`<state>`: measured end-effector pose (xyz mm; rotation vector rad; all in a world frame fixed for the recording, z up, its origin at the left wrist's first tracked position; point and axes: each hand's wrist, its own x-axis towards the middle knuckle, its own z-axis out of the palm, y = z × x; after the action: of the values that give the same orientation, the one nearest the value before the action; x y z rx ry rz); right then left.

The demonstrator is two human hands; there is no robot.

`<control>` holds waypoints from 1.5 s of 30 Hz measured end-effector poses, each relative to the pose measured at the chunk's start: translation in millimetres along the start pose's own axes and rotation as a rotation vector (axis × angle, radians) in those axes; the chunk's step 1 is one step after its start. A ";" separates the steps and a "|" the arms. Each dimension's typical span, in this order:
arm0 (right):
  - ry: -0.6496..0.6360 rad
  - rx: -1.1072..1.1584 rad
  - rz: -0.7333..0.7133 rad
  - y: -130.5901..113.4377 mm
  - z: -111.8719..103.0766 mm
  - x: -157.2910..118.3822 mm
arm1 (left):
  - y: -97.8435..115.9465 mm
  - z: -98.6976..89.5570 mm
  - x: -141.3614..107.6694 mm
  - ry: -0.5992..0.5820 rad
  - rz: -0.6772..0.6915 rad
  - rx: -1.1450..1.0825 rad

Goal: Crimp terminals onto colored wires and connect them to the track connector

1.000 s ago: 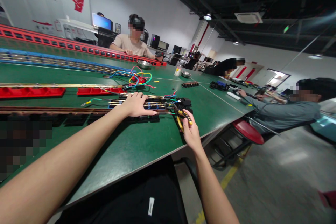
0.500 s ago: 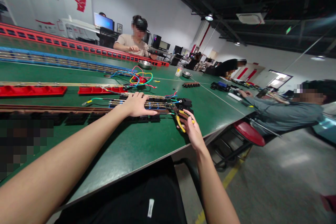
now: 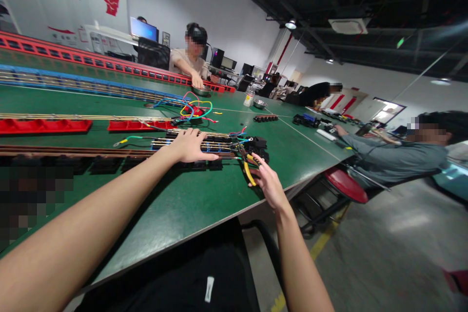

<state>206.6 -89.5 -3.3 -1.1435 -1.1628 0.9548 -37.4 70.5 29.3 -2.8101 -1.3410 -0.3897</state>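
Note:
My left hand (image 3: 190, 146) lies across a bundle of dark and blue rails with brass-coloured rods (image 3: 215, 146), pressing on it with fingers spread and thumb stretched to the right. Yellow-handled pliers (image 3: 249, 173) are in my right hand (image 3: 269, 183), their jaws at the right end of the bundle among short wire ends. A small black block (image 3: 259, 143) lies just beyond the jaws. Whether the jaws grip a wire is too small to tell. To the left, a green wire with a yellow sleeve (image 3: 125, 141) ends in a ring terminal.
Long red (image 3: 109, 63) and blue rails (image 3: 91, 86) lie across the green table (image 3: 175, 209). Coloured wires (image 3: 211, 109) loop near a metal bowl (image 3: 202, 90). A bottle (image 3: 249, 97) stands farther back. Co-workers sit opposite and at right, beside a red stool (image 3: 345, 185).
My right hand has shifted slightly on the pliers, whose handles look closer together. My left hand stays put. The person opposite has moved a hand to the metal bowl.

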 end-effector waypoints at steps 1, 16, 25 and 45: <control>-0.011 -0.027 0.012 -0.9 -0.6 -0.9 | 0.0 0.0 0.0 -0.001 -0.002 -0.004; -0.108 -0.698 -0.369 -0.5 12.4 -6.5 | 1.3 -1.2 -0.5 0.000 -0.002 0.006; -0.068 -0.686 -0.372 0.6 13.3 -6.0 | 2.0 -1.7 -1.3 -0.005 -0.005 0.006; 0.154 0.126 -0.046 -1.5 7.8 2.4 | 1.8 -1.9 -0.4 0.000 0.011 0.034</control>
<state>199.3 -86.1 -1.3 -1.0658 -0.9873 0.8767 -36.7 68.8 31.2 -2.7883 -1.3186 -0.3636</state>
